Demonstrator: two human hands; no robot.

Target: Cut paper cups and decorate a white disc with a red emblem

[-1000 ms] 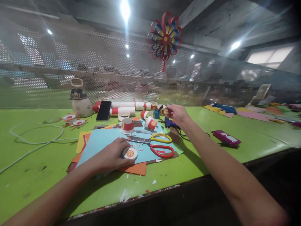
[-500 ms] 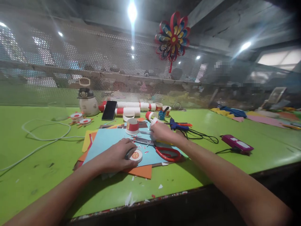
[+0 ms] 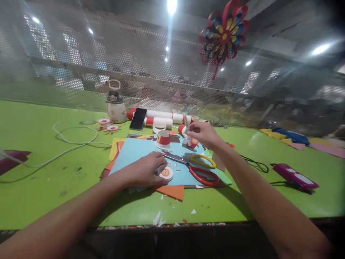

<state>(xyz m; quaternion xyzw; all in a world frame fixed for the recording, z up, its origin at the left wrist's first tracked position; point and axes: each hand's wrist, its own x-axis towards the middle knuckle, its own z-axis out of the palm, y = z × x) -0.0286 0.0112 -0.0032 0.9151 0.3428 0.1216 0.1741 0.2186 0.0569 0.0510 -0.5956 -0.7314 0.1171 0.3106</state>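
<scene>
Fingers of my left hand (image 3: pixel 151 168) are wrapped round a small white disc with an orange print (image 3: pixel 165 173), low over the light blue paper (image 3: pixel 134 150). My right hand (image 3: pixel 203 133) pinches a thin whitish strip (image 3: pixel 187 124), raised above a red and white cup piece (image 3: pixel 192 142). Between the hands lie large scissors with one yellow and one red handle (image 3: pixel 204 176), their blades pointing left. An upside-down red and white paper cup (image 3: pixel 163 139) stands behind the blades.
A phone (image 3: pixel 138 118) leans on white paper cup stacks (image 3: pixel 159 122) at the back, beside a bottle (image 3: pixel 116 110). A white cable (image 3: pixel 61 154) loops at left. A purple device (image 3: pixel 295 176) lies at right. Paper scraps (image 3: pixel 156 218) dot the front edge.
The view has turned left, so things sit further right. My right hand has risen with a whitish strip, and the yellow scissor handle now shows. My left hand still holds the disc.
</scene>
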